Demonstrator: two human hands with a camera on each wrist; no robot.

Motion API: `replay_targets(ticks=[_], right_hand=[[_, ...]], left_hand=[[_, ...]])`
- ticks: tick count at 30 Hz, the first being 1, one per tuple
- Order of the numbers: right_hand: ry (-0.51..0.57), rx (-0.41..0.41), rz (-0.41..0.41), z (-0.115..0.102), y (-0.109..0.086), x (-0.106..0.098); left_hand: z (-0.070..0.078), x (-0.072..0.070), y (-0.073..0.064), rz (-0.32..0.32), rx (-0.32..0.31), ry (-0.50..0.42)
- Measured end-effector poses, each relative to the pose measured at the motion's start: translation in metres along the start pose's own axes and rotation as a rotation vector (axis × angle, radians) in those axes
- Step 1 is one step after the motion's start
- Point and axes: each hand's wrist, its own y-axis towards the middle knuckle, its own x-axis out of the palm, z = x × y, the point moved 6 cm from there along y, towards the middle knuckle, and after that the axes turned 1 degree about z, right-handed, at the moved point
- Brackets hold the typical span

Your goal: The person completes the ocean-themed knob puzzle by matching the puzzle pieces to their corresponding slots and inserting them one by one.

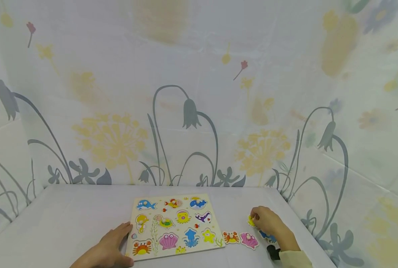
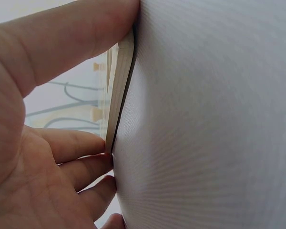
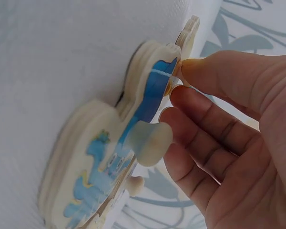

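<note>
While the right hand point(image 1: 269, 222) appears to pinch its knob between thumb and forefinger, a yellow puzzle piece point(image 1: 250, 222) sits toward the right side of a white-covered table point(image 1: 68, 208), largely masked by the fingertips. Partly beneath the hand are knobbed blue pieces point(image 1: 267, 237); nearer the wooden sea-animal puzzle board point(image 1: 177, 228), a red crab piece point(image 1: 231, 238) and a pink scallop piece point(image 1: 249, 241) lie side by side. A narrow grip on the knob alone, palm carried high, would likely spare the blue neighbors a nudge. Across the board, the left hand point(image 1: 108, 248) rests with fingers extended along the left edge, thumb by the near corner, clasping nothing; light, even contact there should guard against sliding. Behind hangs a curtain point(image 1: 199, 67) printed with gray bellflowers.
</note>
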Motion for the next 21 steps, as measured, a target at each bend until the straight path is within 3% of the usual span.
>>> replay_targets(ticks=[14, 21], right_hand=[[-0.019, 0.006, 0.008, -0.0024, 0.0005, 0.0005], [-0.035, -0.032, 0.036, -0.0062, 0.0013, -0.0002]], left_hand=[[0.0008, 0.0005, -0.0019, -0.001, -0.009, -0.009], [0.0002, -0.0005, -0.0013, -0.002, 0.008, -0.009]])
